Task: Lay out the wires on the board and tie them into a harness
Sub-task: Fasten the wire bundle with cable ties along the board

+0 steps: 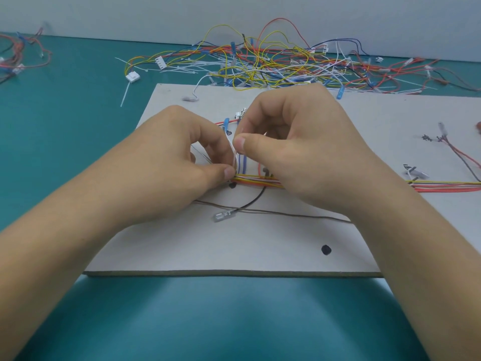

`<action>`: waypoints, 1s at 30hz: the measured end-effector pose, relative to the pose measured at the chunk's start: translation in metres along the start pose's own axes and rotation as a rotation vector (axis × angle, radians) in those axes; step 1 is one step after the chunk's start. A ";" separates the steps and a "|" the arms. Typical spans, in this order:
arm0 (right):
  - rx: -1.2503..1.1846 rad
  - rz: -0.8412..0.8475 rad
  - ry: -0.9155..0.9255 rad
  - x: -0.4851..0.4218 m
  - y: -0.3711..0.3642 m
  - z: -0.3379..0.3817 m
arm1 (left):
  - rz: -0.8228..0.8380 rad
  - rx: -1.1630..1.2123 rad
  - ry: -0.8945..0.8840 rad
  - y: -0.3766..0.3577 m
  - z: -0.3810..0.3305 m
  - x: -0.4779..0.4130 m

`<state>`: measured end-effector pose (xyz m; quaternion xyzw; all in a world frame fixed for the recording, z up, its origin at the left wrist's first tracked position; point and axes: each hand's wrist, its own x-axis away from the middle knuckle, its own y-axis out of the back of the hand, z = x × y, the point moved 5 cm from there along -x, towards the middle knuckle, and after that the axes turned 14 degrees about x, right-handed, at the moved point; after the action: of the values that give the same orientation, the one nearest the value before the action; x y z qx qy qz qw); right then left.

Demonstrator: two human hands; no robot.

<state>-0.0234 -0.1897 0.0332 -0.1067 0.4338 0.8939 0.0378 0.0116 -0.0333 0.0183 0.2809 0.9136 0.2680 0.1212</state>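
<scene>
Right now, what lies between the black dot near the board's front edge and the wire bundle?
Head view: a brown wire crosses the board between black dot and wire bundle.

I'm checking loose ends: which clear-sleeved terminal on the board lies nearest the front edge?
The terminal ending the black wire, on the near side of the left hand; the others lie farther back.

I can read no print, brand or number anywhere. The board (260, 246) carries only hand-drawn black ink. There is a solid dot (326, 250) near its front edge and a second dot (232, 185) just under the wire bundle (263, 182). A ring-like mark (229, 132) sits farther back. The scribbled characters (426, 138) on its right part are too blurred for me to make out.
</scene>
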 end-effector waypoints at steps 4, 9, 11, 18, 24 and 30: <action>0.005 -0.010 0.013 0.000 0.000 0.001 | 0.001 -0.030 -0.012 -0.001 -0.003 0.000; 0.016 -0.039 0.016 -0.001 -0.001 0.000 | 0.010 -0.033 -0.012 -0.001 -0.003 0.000; 0.023 -0.053 0.018 -0.001 0.000 0.000 | 0.011 -0.033 -0.009 -0.002 -0.004 0.001; 0.041 -0.069 -0.004 -0.001 -0.002 -0.002 | 0.016 -0.035 0.015 -0.003 -0.003 0.000; -0.038 0.085 -0.058 -0.001 -0.004 -0.005 | 0.018 0.033 0.034 0.000 0.003 -0.001; -0.015 0.127 -0.044 -0.001 -0.010 -0.005 | 0.021 0.038 0.053 -0.001 0.005 -0.001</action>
<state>-0.0205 -0.1872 0.0228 -0.0596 0.4322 0.8998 -0.0104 0.0145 -0.0323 0.0135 0.2854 0.9184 0.2593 0.0891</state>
